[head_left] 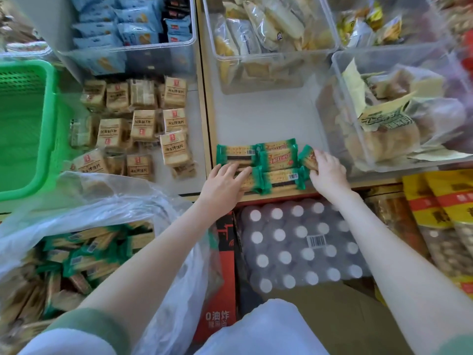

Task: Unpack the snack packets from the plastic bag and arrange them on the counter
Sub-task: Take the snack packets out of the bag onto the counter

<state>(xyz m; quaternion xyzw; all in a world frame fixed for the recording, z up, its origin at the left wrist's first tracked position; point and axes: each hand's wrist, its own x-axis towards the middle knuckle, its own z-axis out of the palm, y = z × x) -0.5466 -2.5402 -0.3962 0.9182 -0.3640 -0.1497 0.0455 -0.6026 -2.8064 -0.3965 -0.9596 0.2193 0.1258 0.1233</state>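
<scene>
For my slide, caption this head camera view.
Left hand rests on green-ended cracker packets on the white counter; right hand grips one more packet; clear plastic bag holds the rest.

1. Left hand (pixel 225 181): palm down, fingers straight, resting on laid packets (pixel 279 178) near the worktop (pixel 266 119) front edge.
2. Right hand (pixel 329 172): fingers curled, gripping single packet (pixel 307 155).
3. Both forearms bare, extended forward.

The white counter (pixel 256 119) bears green cracker packets (pixel 279 158), clear bins (pixel 276 56) and beige packets (pixel 143 124).
</scene>
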